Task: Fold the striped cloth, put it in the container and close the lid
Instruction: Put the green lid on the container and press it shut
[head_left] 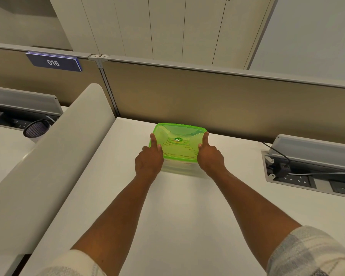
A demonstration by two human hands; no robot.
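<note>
left side: a pale rounded divider point(54, 156) is running along the left edge of the white tabletop point(187, 216), and a blue sign point(53, 62) reading 016 is hanging on the beige partition point(207, 100) behind it.
left hand: the left hand point(148, 158) is resting against the left end of the container point(182, 169), forefinger stretching forward along the lid's left rim and thumb lying on top of it.
lid: the green translucent lid point(179, 143) is sitting on the container, pressed at both short ends.
striped cloth: the striped cloth point(177, 149) is lying inside the container, showing as brownish stripes through the lid.
container position: the clear container is standing on the tabletop between the two hands, just in front of the partition.
right hand: the right hand point(209, 156) is mirroring the left, forefinger lying along the right rim, thumb on the lid.
hands together: the two are clamping the lidded container from opposite ends.
right side: a recessed socket tray point(299, 176) with a dark cable is sitting well apart from the container.
</note>
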